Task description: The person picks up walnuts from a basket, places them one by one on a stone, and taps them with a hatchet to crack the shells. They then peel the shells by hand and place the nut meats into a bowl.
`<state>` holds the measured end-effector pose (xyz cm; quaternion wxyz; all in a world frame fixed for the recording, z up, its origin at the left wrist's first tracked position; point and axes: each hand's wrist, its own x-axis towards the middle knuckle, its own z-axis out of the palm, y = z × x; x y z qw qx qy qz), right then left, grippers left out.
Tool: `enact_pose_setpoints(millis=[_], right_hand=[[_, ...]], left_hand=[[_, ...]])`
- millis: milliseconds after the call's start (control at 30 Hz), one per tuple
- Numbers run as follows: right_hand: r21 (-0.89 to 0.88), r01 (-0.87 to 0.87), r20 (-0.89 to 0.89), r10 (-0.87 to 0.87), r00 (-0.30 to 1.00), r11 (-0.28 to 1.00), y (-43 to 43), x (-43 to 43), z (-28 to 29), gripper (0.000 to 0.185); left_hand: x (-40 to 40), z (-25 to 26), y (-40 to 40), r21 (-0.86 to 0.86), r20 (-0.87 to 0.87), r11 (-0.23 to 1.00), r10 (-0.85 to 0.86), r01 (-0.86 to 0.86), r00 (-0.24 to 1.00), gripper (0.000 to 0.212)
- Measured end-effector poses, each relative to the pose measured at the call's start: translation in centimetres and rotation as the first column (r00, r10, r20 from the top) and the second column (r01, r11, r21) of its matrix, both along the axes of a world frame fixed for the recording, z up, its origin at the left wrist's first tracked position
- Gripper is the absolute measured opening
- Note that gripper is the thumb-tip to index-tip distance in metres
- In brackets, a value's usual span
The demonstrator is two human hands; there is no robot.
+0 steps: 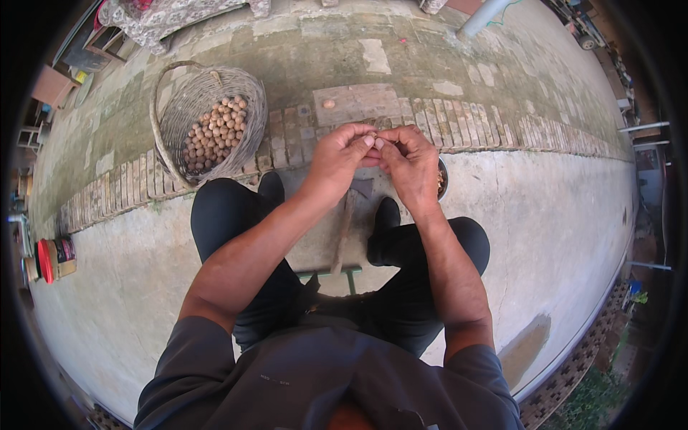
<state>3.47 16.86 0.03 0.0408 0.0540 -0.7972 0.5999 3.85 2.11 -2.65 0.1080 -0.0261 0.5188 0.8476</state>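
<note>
Before me, my left hand (339, 157) and my right hand (408, 161) meet fingertip to fingertip. Pinched between thumbs and fingers is a small brown piece of walnut (373, 135), mostly hidden by the fingers. Below the hands, a hatchet lies on the ground, its dark metal head (363, 187) away from me and its wooden handle (344, 231) pointing back. A metal bowl (443, 188) with brown pieces inside is partly covered by my right hand. Beyond the hands, one whole walnut (328, 104) rests on a flat reddish slab (365, 102).
A wicker basket (252, 97) with a tall handle stands at the left, holding many walnuts (217, 131). A brick edging (467, 126) crosses the floor. Farther out are a red-lidded container (48, 260), a cloth-covered seat (177, 19) and a pole (481, 19).
</note>
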Motion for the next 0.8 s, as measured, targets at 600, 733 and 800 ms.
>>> enact_pose_setpoints(millis=[600, 733, 800], right_hand=[[-0.055, 0.018, 0.082, -0.013, 0.997, 0.998, 0.2, -0.3, -0.8, 0.004], [-0.060, 0.013, 0.110, -0.006, 0.994, 0.998, 0.4, -0.4, -0.8, 0.004], [-0.083, 0.010, 0.153, 0.003, 0.988, 0.997, 0.4, -0.4, -0.5, 0.004]], left_hand=[[0.2, -0.4, 0.2, -0.002, 0.022, 1.000, 0.021, -0.021, 1.000, 0.025], [0.4, -0.2, 0.4, -0.002, 0.037, 0.999, 0.044, -0.044, 0.998, 0.025], [0.4, -0.1, 0.4, 0.004, 0.011, 0.999, 0.040, -0.040, 0.999, 0.025]])
